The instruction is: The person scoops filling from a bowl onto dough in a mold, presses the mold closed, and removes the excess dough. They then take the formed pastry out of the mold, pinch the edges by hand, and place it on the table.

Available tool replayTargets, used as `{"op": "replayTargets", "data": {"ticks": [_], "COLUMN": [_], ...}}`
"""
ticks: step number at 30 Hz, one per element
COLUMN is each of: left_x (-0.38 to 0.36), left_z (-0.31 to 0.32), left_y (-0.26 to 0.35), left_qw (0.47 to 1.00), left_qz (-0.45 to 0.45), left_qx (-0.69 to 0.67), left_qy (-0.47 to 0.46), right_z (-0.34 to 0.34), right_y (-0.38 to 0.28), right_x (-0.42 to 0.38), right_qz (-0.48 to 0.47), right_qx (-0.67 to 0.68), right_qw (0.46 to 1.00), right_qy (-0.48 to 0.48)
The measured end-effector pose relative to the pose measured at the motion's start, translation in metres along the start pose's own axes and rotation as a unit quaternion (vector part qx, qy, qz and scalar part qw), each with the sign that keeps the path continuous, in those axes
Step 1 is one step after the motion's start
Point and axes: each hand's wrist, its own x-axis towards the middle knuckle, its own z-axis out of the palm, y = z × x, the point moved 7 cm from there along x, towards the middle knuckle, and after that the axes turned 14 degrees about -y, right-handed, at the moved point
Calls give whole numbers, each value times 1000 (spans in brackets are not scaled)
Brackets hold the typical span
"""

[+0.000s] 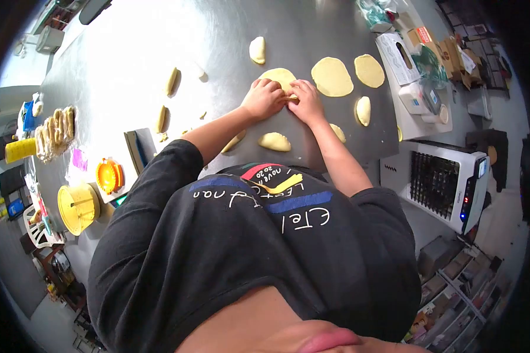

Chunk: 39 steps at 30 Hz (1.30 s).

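Note:
My left hand [264, 99] and my right hand [305, 101] meet at the near edge of a flat, round dough disc [278, 76]. Both sets of fingers are closed and pressed together on the dough there; a small folded piece shows between them, and the fingertips partly cover it. Beyond my right hand lie two more dough discs, a larger one [333, 77] and a smaller one [369, 71]. Folded half-moon pastries rest around the hands: one at the far side [257, 50], one nearer me [274, 142] and one to the right [364, 111].
Dough strips [171, 82] lie left on the metal table [218, 35]. Along the left edge are an orange dumpling mould [109, 176], a yellow round container [78, 209] and a bagged bundle of long pieces [55, 134]. Boxes [397, 59] and an air cooler [439, 182] stand right.

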Motion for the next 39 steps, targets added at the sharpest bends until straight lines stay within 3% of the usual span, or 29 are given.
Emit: {"op": "replayTargets", "data": {"ticks": [4,7,14,17,19,25,28,29,31,33,36,37,39], "left_x": [6,7,19,23,20,20,21,21,16,11,0,-8,-22], "left_z": [-1,-9,-5,-13,-6,-9,-2,-1,-1,-9,-41,-57,-94], "left_y": [-2,-8,-27,-25,-43,-59,-76,-82,-90,-96,-86,-82,-61], "left_qw": [999,999,997,994,967,942,918,919,845,827,680,683,632], "left_qz": [-17,-14,-8,-29,-164,-214,-234,-235,-226,-233,-198,-197,-139], "left_qx": [3,-31,-72,-86,-162,-245,-310,-308,-481,-509,-706,-703,-762], "left_qy": [-39,6,-9,-53,-106,-84,-75,-73,-58,-54,-19,-11,-5], "right_z": [2,1,1,2,3,-5,-15,-14,-22,-30,-54,-63,-88], "right_y": [-2,-4,-2,4,8,18,17,20,14,3,-26,-39,-72], "right_x": [-1,1,11,18,21,35,48,53,63,71,85,90,94], "right_qz": [11,17,15,29,41,31,19,54,82,107,81,61,35], "right_qx": [-3,-16,-24,-16,-5,-12,48,74,100,117,154,177,179], "right_qw": [1000,1000,1000,999,999,999,999,995,990,983,980,978,980], "right_qy": [-14,2,10,4,-2,33,6,-29,-61,-94,-93,-93,-81]}}
